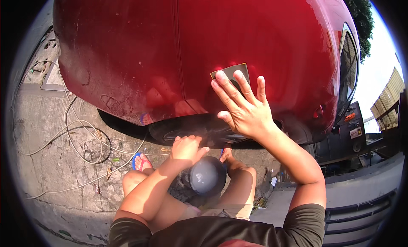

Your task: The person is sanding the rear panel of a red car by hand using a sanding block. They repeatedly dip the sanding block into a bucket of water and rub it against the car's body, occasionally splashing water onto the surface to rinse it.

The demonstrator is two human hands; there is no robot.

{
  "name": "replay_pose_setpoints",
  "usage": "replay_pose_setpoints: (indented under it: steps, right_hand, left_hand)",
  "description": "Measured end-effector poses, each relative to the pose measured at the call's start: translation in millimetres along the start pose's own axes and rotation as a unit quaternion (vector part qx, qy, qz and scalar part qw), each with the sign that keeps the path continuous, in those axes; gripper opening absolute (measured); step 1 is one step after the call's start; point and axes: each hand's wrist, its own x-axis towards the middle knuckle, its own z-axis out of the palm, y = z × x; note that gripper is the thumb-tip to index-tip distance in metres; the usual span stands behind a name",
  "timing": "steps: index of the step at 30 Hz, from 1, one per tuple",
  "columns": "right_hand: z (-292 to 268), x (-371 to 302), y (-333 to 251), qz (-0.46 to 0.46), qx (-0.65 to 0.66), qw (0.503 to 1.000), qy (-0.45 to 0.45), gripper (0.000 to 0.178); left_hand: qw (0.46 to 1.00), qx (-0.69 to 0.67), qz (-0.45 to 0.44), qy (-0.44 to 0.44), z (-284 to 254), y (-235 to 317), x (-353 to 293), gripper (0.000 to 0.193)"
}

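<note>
My right hand (246, 109) lies flat with its fingers spread over a dark sheet of sandpaper (238, 71), which it presses against the red car body (272, 43). The sheet's edges show tan beyond my fingertips. Lower and to the left, my left hand (187, 150) hangs in front of the car's wheel (212, 132), fingers loosely bent and thumb apart, with nothing seen in it. Just below that hand, between my legs, stands a dark bucket (222, 179) with cloudy grey water (204, 175) in it.
A pale hose or cable (68, 128) loops over the cracked concrete ground (46, 170) at the left. Blue flip-flops (135, 162) are on my feet by the wheel. A dark cabinet-like object (350, 128) stands at the right, above a grey ledge (361, 183) with dark bars.
</note>
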Motion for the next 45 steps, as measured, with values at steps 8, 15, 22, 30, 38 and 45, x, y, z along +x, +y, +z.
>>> replay_pose_setpoints:
  steps: [8, 15, 22, 30, 38, 45]
  right_hand:
    - [-3.0, 23.6, -18.8, -0.149, 0.068, 0.984, -0.070, 0.075]
    - [1.0, 15.0, -13.1, -0.158, 0.051, 0.981, -0.103, 0.074]
    - [3.5, 8.7, -10.6, -0.153, 0.063, 0.982, -0.092, 0.071]
    - [-9.4, 22.6, -5.5, -0.177, 0.030, 0.978, -0.105, 0.070]
    - [-8.4, 25.8, -0.9, -0.207, 0.051, 0.968, -0.130, 0.068]
    - [-9.9, 23.2, 4.1, -0.205, 0.046, 0.971, -0.112, 0.071]
  left_hand:
    - [0.999, 0.030, -0.014, -0.025, -17.2, 1.3, -0.3, 0.053]
    - [0.999, 0.037, -0.020, -0.029, -21.7, -4.4, -6.1, 0.052]
    - [1.000, 0.006, 0.010, 0.011, -19.3, 0.0, -5.7, 0.048]
    - [0.999, 0.022, 0.020, 0.031, -19.0, -4.0, -10.6, 0.045]
    - [0.999, 0.020, 0.012, 0.030, -24.2, -4.3, -12.8, 0.041]
    - [0.999, 0.026, 0.016, 0.039, -20.2, -4.2, -13.2, 0.042]
